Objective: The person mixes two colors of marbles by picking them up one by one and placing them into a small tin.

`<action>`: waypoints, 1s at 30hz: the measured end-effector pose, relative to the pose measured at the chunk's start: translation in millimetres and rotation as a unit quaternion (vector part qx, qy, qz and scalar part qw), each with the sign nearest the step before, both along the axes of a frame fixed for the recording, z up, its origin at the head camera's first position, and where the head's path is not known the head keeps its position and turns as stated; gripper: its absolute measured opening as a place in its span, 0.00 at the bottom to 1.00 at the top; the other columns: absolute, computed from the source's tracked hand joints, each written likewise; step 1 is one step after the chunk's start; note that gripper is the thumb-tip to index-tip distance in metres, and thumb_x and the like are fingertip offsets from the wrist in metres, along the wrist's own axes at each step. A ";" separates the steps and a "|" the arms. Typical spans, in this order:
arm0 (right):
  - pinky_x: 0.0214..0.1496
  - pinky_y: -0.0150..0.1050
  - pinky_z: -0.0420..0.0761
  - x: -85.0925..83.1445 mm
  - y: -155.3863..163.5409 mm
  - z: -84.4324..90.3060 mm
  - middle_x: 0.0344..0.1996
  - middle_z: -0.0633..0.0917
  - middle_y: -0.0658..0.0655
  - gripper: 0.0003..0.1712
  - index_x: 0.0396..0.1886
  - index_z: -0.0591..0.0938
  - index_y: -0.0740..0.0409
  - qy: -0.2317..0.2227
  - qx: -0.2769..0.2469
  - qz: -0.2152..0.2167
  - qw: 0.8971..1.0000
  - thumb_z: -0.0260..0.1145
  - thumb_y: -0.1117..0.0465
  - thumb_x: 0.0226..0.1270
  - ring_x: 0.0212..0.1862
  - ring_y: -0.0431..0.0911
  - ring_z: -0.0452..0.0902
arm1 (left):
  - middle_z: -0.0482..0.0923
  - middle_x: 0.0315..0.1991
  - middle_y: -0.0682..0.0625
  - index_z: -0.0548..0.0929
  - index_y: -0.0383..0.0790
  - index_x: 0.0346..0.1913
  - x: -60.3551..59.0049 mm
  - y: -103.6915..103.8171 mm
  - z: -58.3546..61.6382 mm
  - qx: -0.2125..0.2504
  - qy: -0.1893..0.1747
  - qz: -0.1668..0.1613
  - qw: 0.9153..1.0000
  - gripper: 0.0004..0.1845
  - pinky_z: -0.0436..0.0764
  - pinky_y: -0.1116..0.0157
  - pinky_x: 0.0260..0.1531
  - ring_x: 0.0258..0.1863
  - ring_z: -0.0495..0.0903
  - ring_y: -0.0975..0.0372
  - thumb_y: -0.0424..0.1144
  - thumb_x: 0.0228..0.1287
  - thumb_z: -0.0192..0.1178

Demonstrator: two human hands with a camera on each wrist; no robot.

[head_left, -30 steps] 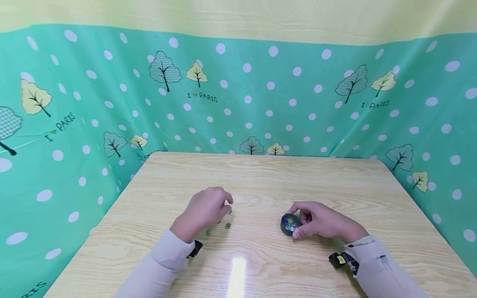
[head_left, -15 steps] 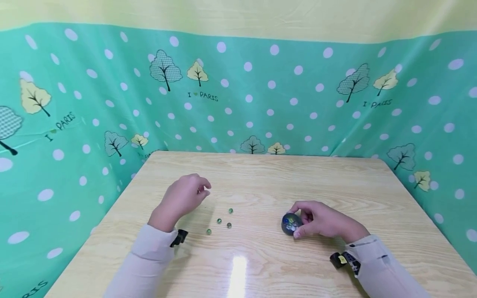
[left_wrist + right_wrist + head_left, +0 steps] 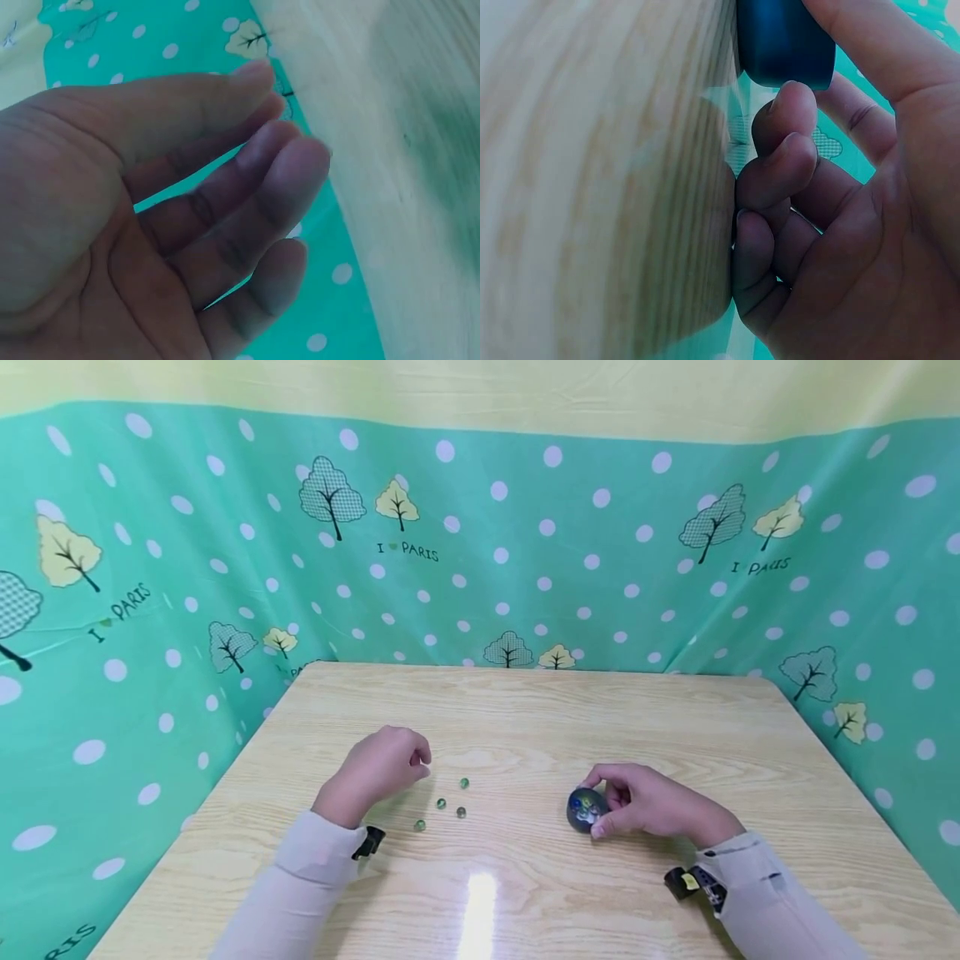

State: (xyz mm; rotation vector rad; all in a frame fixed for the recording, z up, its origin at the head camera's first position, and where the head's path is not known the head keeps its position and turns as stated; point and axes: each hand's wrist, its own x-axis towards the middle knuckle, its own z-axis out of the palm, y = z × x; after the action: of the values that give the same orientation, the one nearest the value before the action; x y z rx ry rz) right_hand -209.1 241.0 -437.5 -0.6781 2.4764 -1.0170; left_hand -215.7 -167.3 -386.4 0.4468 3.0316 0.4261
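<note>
Several small green glass marbles (image 3: pixel 441 803) lie loose on the wooden table. My left hand (image 3: pixel 378 768) hovers just left of them, and its loosely bent fingers (image 3: pixel 292 176) hold nothing that shows in the left wrist view. At the right, my right hand (image 3: pixel 648 802) grips a small dark round tin (image 3: pixel 574 821) between thumb and fingers. A blue marble and other shiny pieces show inside the tin. The right wrist view catches the tin's smooth blue side (image 3: pixel 787 49), with the other fingers curled beside the tabletop.
The wooden table (image 3: pixel 540 727) reaches back to a green dotted curtain (image 3: pixel 420 602) that hangs behind it and along both sides. A bright light reflection lies on the table near the front middle.
My left hand has drawn away leftward from over the marbles, then dipped slightly lower, uncovering them. The right hand and the tin have stayed in place.
</note>
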 end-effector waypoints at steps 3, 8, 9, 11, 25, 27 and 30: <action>0.32 0.36 0.75 -0.5 0.2 -1.8 0.27 0.80 0.52 0.29 0.53 0.82 0.41 0.002 -0.001 0.000 1.000 0.83 0.46 0.52 0.30 0.45 0.74 | 0.81 0.28 0.58 0.89 0.46 0.35 0.7 3.5 -5.6 -0.001 -0.010 -0.016 1.000 0.03 0.79 0.62 0.34 0.28 0.76 0.64 0.36 0.60 0.73; 0.32 0.36 0.75 -1.7 0.1 -6.5 0.28 0.80 0.52 0.29 0.53 0.82 0.41 -0.002 -0.008 0.001 1.000 0.83 0.45 0.52 0.30 0.44 0.74 | 0.76 0.23 0.59 0.89 0.46 0.34 4.3 8.6 -14.1 0.006 -0.034 -0.054 0.998 0.05 0.77 0.63 0.33 0.25 0.73 0.64 0.34 0.57 0.73; 0.32 0.36 0.75 -1.6 0.0 -7.0 0.28 0.80 0.52 0.29 0.53 0.82 0.40 -0.003 -0.008 0.000 1.000 0.83 0.45 0.52 0.30 0.45 0.74 | 0.76 0.23 0.59 0.88 0.46 0.34 5.4 9.8 -14.6 0.009 -0.040 -0.064 0.997 0.05 0.77 0.63 0.33 0.25 0.73 0.65 0.33 0.56 0.73; 0.32 0.36 0.75 -1.3 -0.1 -7.0 0.28 0.80 0.52 0.29 0.53 0.82 0.40 -0.004 -0.007 -0.002 1.000 0.83 0.45 0.52 0.30 0.45 0.74 | 0.76 0.22 0.59 0.88 0.46 0.33 6.8 12.4 -15.5 0.013 -0.049 -0.081 0.995 0.07 0.77 0.63 0.33 0.25 0.73 0.65 0.32 0.54 0.74; 0.32 0.36 0.74 -0.5 1.5 -4.5 0.27 0.79 0.52 0.29 0.52 0.82 0.41 -0.005 -0.007 -0.004 1.000 0.83 0.45 0.52 0.30 0.45 0.73 | 0.77 0.23 0.59 0.87 0.45 0.27 9.0 22.2 -19.7 0.010 -0.059 -0.115 0.992 0.11 0.78 0.65 0.32 0.27 0.74 0.65 0.24 0.50 0.72; 0.32 0.36 0.74 -0.7 1.4 -4.5 0.27 0.79 0.52 0.29 0.52 0.82 0.41 -0.005 -0.007 -0.004 1.000 0.83 0.45 0.52 0.30 0.45 0.73 | 0.78 0.23 0.60 0.88 0.45 0.27 9.2 22.5 -20.7 0.010 -0.058 -0.116 0.991 0.11 0.78 0.65 0.33 0.27 0.75 0.65 0.24 0.50 0.72; 0.32 0.36 0.74 -0.7 1.2 -3.9 0.28 0.79 0.52 0.29 0.52 0.82 0.41 -0.002 -0.005 -0.004 1.000 0.83 0.45 0.52 0.30 0.45 0.73 | 0.79 0.24 0.59 0.88 0.45 0.26 9.3 22.3 -21.2 0.011 -0.047 -0.120 0.992 0.11 0.80 0.64 0.34 0.28 0.75 0.65 0.23 0.49 0.71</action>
State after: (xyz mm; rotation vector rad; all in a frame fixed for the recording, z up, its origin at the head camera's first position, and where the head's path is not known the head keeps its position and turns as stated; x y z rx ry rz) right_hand -209.8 242.3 -441.4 -0.6687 2.4733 -1.0337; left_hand -206.4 -145.0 -407.5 0.7586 2.8373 0.4522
